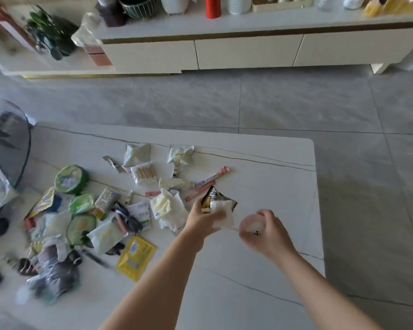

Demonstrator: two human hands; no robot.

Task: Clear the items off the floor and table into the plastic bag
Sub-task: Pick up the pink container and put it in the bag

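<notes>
The crumpled plastic bag [50, 279] at the table's near left is smeared by motion blur. The print on the black snack packet [211, 198] cannot be read, and the packet's lower part is covered by the left hand [202, 219]

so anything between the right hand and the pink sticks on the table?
Yes. The left hand, holding a black-and-gold wrapper and white tissue, sits between the right hand and the pink sticks.
</notes>
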